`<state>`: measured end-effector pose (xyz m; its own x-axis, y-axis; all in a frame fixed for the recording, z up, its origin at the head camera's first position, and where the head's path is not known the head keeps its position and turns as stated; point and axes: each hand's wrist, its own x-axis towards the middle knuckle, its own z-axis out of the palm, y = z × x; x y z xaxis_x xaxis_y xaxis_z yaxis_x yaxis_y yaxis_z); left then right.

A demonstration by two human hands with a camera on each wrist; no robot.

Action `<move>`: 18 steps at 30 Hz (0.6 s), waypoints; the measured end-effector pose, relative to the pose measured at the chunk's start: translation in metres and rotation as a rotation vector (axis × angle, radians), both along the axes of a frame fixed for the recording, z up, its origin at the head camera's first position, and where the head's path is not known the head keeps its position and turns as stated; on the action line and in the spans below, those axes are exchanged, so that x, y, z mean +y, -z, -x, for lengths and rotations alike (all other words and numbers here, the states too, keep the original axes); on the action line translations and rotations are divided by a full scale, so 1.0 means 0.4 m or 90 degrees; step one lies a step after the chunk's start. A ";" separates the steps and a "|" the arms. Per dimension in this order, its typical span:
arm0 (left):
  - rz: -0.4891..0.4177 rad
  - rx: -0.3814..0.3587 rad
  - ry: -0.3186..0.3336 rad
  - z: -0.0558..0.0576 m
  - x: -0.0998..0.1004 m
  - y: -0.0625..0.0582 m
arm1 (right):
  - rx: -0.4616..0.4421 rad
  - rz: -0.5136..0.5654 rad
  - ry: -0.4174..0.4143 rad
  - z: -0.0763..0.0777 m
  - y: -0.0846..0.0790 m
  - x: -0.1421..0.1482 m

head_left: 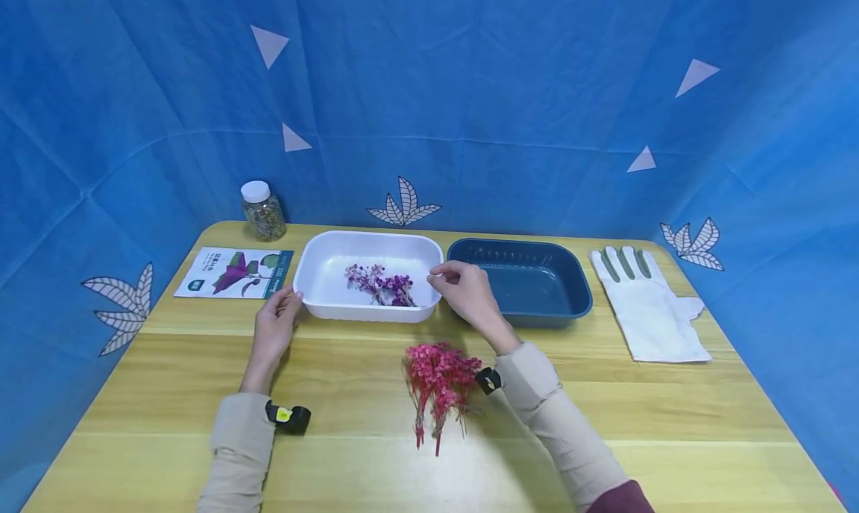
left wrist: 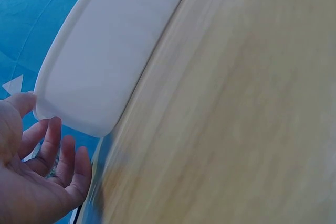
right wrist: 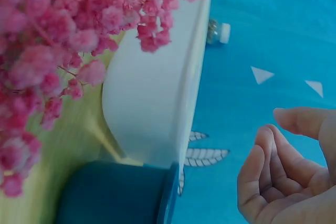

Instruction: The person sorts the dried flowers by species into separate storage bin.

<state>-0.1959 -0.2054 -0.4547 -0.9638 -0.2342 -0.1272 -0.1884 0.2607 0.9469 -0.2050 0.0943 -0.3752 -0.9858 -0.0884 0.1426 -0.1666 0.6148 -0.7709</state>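
My left hand [head_left: 274, 326] is at the near left corner of the white plastic basin [head_left: 365, 314], thumb at the rim and forefinger against the wall below it. Inside the basin lie sprigs of purple dried flowers [head_left: 397, 287]. My right hand [head_left: 470, 293] hovers by the basin's right rim. In the right wrist view this hand [right wrist: 289, 169] has bent fingers, with a gap between thumb and forefinger and nothing in it. A bunch of pink dried flowers [head_left: 439, 375] lies on the table below my right wrist.
Right of the white basin stands a dark blue basin [head_left: 577, 304], and beyond it lies a white glove [head_left: 654, 315] with green-striped fingers. A printed seed packet [head_left: 231, 273] and a lidded jar [head_left: 265, 215] sit at the left. Blue cloth [head_left: 470, 88] hangs behind the wooden table [head_left: 349, 453].
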 end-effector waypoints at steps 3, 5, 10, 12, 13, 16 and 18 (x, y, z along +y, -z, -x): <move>-0.005 0.001 0.001 0.001 -0.001 0.000 | 0.004 0.019 0.017 -0.020 -0.001 0.026; -0.005 0.002 0.002 0.001 -0.001 0.000 | 0.006 0.039 0.032 -0.033 -0.002 0.045; -0.003 -0.001 0.002 0.000 -0.001 -0.001 | 0.005 0.082 0.088 -0.062 -0.001 0.105; 0.000 -0.002 0.003 -0.001 0.000 -0.002 | 0.005 0.090 0.115 -0.070 0.004 0.133; 0.001 -0.002 0.003 0.000 0.001 -0.002 | 0.007 0.092 0.130 -0.073 0.009 0.148; 0.009 -0.002 0.003 0.000 0.001 0.000 | 0.005 0.089 0.184 -0.078 0.022 0.196; 0.008 -0.002 0.001 0.000 0.001 0.001 | -0.001 0.088 0.224 -0.082 0.030 0.228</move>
<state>-0.1959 -0.2049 -0.4552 -0.9637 -0.2345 -0.1278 -0.1915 0.2732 0.9427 -0.1723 0.1856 -0.3872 -0.9526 0.2760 0.1275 0.0382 0.5248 -0.8504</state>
